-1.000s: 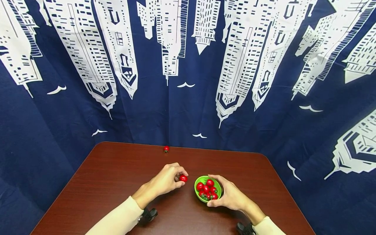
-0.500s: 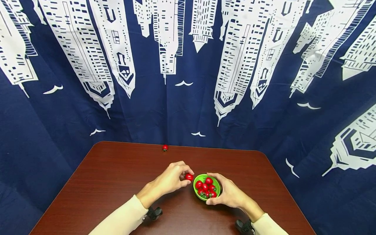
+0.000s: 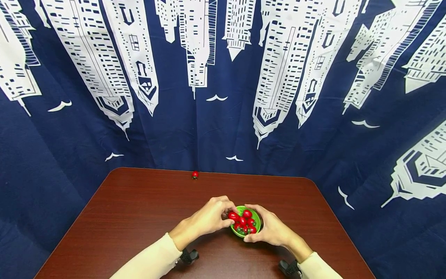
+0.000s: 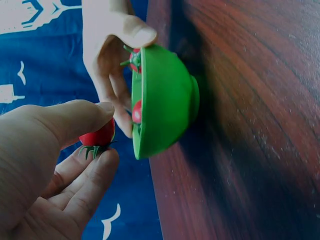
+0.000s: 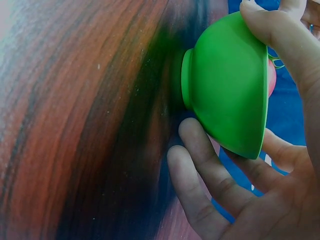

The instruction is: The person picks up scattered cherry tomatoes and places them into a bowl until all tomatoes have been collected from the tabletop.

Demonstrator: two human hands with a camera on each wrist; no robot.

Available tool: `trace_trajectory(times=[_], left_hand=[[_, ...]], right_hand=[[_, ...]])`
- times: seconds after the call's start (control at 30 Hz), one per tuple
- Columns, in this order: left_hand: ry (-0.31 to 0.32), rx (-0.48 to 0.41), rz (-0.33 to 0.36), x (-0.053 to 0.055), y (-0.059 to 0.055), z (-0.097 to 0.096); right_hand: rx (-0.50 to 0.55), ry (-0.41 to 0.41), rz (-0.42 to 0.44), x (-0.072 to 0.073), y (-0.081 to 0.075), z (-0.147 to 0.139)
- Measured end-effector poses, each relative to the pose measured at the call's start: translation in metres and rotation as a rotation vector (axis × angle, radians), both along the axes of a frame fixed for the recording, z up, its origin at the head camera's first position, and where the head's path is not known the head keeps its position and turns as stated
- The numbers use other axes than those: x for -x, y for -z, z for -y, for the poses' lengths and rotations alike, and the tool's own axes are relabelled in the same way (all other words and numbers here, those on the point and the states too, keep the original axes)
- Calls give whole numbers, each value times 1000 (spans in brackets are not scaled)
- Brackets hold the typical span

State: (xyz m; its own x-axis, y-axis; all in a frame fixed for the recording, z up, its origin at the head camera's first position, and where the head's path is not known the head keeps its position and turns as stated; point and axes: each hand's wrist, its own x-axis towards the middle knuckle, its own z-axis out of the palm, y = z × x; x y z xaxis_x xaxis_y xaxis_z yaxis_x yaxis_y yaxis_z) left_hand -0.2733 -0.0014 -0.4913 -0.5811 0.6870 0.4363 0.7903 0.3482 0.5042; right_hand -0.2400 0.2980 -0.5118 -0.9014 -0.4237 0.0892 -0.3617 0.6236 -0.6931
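Note:
Between thumb and fingers, my left hand (image 3: 212,216) pinches a red cherry tomato (image 4: 101,134) with a green stem. That tomato is at the left side of a small green bowl (image 4: 167,102), just over its rim in the head view. Several cherry tomatoes (image 3: 242,221) lie inside the bowl. My right hand (image 3: 276,231) grips the bowl from the right, its thumb on the near rim and its fingers round the far side. The right wrist view shows the bowl's foot close to the table, with two fingertips beneath its wall.
One more cherry tomato (image 3: 195,175) sits at the far edge of the brown wooden table (image 3: 156,197). Behind the table hangs a dark blue cloth (image 3: 174,135) printed with white buildings and birds. Dark wrist devices are strapped below both sleeves.
My left hand has carried its tomato to the right, from beside the bowl to its left rim. The right hand has kept its grip on the bowl.

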Motion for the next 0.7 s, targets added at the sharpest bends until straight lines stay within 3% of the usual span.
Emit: trace_trajectory(times=[0.17,0.2,0.3,0.43,0.7], left_hand=[[6,37,-3,-6,-4,-8],[-9,54,25,-14,-15,-10],[-35,105,28,-17,-18,-16],[-54,144,43,-20,-20,-21],[-31,127,37,-19,-17,-27]], right_hand=[[7,-10,-11,0,0,0],[7,-11,-16,0,0,0],[5,-13,-30,0,0,0],[5,-20,-24,0,0,0],[18,-16,-12,-1,1,-2]])
